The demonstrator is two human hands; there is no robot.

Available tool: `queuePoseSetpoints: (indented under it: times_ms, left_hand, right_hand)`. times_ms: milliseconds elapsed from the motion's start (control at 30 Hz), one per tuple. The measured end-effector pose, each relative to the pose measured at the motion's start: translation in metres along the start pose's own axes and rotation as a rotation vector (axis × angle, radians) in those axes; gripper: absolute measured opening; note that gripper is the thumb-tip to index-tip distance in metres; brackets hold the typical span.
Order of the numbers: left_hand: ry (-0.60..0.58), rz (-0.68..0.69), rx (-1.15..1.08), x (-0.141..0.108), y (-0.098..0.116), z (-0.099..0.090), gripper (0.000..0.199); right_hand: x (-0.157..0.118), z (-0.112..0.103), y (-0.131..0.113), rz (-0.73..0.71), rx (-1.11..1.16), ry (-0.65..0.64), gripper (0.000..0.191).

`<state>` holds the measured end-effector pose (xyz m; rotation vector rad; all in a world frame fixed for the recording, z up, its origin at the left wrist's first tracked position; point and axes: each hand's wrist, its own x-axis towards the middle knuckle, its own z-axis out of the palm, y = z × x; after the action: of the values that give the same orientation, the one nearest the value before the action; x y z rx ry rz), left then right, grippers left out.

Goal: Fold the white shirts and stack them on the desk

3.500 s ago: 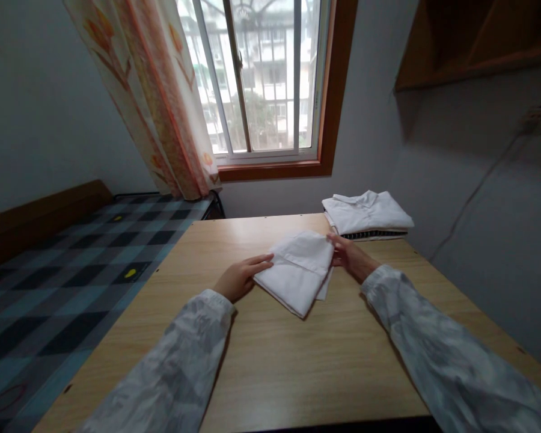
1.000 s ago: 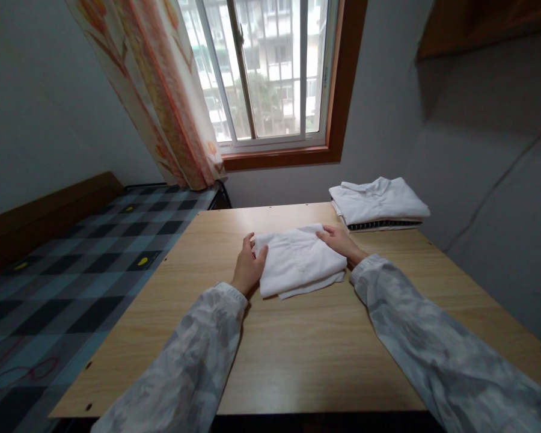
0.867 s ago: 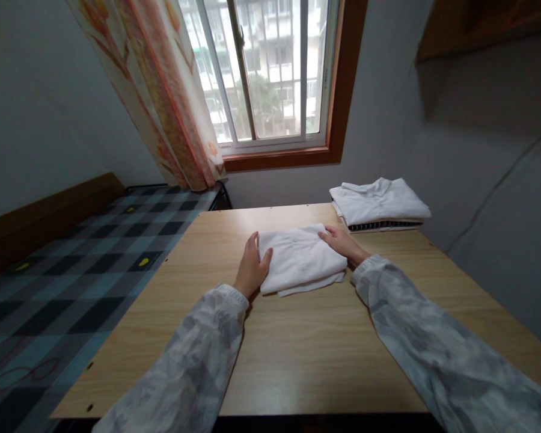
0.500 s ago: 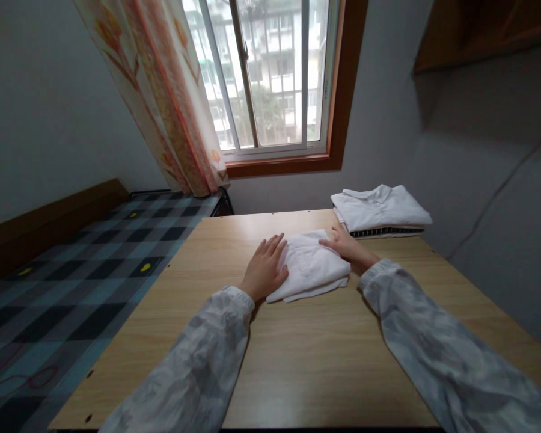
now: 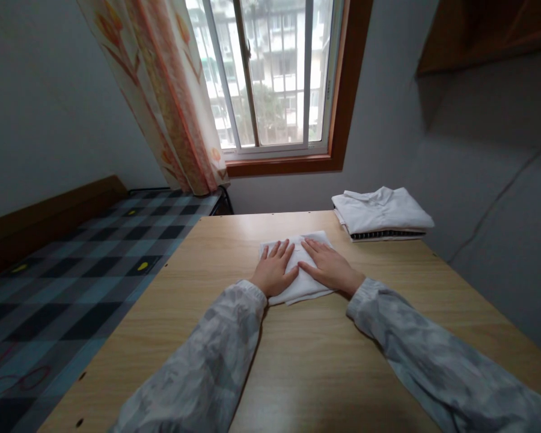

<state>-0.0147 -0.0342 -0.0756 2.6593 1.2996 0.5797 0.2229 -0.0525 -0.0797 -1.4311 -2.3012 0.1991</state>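
A folded white garment [image 5: 300, 290] lies on the wooden table [image 5: 288, 361], partly covered by both hands; it looks like a shirt, though its exact kind is hard to make out. My left hand [image 5: 276, 269] rests flat on its left half, fingers spread and pointing away from me. Across the right half lies my right hand [image 5: 330, 266], palm down with fingers stretched toward the far left. The two thumbs nearly meet over the middle of the cloth. Neither hand grips anything.
At the table's far right corner sits a stack of folded clothes, a white collared shirt [image 5: 383, 210] on top and a dark patterned piece beneath. Left of the table is a bed with a checked cover [image 5: 94, 313]. A curtain [image 5: 171, 108] hangs beside the window [image 5: 275, 78].
My right hand has moved left from the garment's right edge onto its top and flattened there. My left hand has slid slightly right, further over the cloth.
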Motion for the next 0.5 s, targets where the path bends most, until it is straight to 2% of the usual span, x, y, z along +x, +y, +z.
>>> queuePoseSetpoints:
  times_ms: [133,267,367,500]
  left_hand:
    - [0.044,-0.122,0.018,0.0,-0.008,0.002,0.077]
    - [0.04,-0.203,0.044,-0.001,-0.007,-0.002,0.078]
    - [-0.01,-0.208,0.137,-0.003,-0.002,-0.009,0.077]
    - [-0.059,-0.16,0.222,-0.006,0.002,-0.017,0.072]
  right_hand:
    - [0.005,-0.005,0.022,0.032,-0.004,-0.026,0.085]
    - [0.017,-0.013,0.031,0.086,-0.042,-0.081,0.083]
    - [0.029,-0.017,0.029,0.101,-0.129,-0.085,0.084]
    - [0.041,-0.015,0.029,-0.025,-0.16,-0.046,0.082]
